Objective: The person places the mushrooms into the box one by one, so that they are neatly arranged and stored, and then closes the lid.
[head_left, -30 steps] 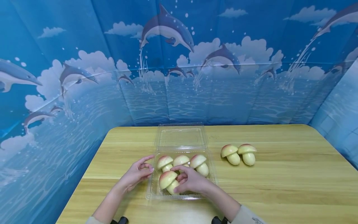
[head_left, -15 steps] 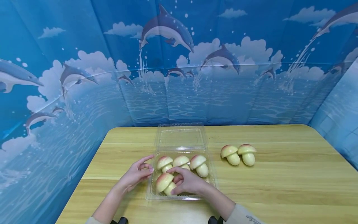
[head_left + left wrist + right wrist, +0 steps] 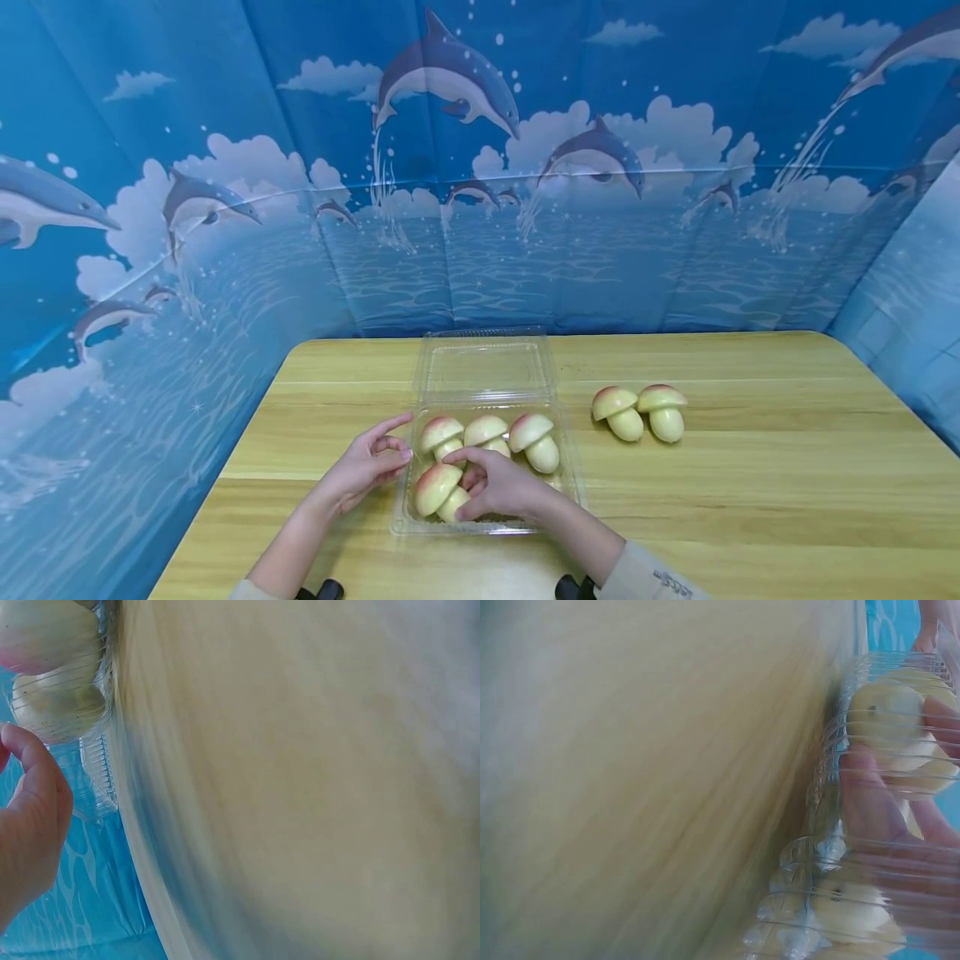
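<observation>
A clear plastic clamshell box [image 3: 573,492] lies on the table with its lid tipped back. In its front left corner sits a toy mushroom [image 3: 438,490] with a pink-tinged cap and pale yellow stem. My right hand [image 3: 506,487] holds this mushroom by the stem, thumb in front and fingers behind; the box wall covers part of the hand in the right wrist view. Three similar mushrooms [image 3: 534,442] fill the back row of the box. My left hand [image 3: 363,467] is at the box's left side, index finger extended and thumb by the rim.
Two more toy mushrooms [image 3: 663,412] lie side by side on the wooden table [image 3: 750,517], right of the box. The transparent lid [image 3: 486,367] extends toward the table's back edge. A blue dolphin-print curtain [image 3: 480,250] hangs behind the table.
My right hand has shifted the front mushroom slightly left, closer to the box's left wall. The left hand and the other mushrooms stay in place.
</observation>
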### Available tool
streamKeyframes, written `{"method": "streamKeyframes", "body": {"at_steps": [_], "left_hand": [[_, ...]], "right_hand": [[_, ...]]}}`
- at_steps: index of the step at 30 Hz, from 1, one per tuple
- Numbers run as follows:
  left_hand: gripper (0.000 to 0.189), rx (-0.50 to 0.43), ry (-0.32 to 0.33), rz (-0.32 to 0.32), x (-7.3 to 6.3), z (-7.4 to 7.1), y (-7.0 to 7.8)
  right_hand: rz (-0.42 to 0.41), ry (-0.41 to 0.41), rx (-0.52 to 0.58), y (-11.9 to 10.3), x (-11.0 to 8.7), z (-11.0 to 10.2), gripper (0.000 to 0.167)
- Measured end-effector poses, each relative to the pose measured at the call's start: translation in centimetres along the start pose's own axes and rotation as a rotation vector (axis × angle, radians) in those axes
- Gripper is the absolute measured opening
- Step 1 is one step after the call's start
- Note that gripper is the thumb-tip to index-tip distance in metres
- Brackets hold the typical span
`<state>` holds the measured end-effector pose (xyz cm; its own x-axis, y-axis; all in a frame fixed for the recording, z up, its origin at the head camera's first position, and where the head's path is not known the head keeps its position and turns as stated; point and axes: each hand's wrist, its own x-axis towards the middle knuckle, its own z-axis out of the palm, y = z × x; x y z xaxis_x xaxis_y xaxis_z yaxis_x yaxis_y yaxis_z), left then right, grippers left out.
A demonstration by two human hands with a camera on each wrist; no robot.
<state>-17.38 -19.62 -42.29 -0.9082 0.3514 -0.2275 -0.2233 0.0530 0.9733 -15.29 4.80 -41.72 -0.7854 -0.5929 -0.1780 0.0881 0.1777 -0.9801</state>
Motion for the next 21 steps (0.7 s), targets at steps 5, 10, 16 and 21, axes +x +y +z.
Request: {"method": "streamKeyframes", "body": {"at_steps": [5, 10, 16, 21], "left_hand": [[0.067, -0.003, 0.002, -0.002, 0.02, -0.04, -0.05], [0.067, -0.003, 0.002, -0.001, 0.07, -0.03, 0.11], [0.067, -0.007, 0.003, 0.001, 0.07, -0.01, 0.19], [0.066, -0.002, 0.004, -0.005, 0.02, 0.02, 0.08]], "right_hand": [[0.001, 0.003, -0.039, 0.03, 0.2, 0.09, 0.067], [-0.005, 0.004, -0.051, 0.03, 0.35, 0.12, 0.068], [-0.003, 0.006, -0.069, -0.07, 0.36, 0.11, 0.067], [0.004, 0.008, -0.053, -0.05, 0.22, 0.18, 0.066]]}}
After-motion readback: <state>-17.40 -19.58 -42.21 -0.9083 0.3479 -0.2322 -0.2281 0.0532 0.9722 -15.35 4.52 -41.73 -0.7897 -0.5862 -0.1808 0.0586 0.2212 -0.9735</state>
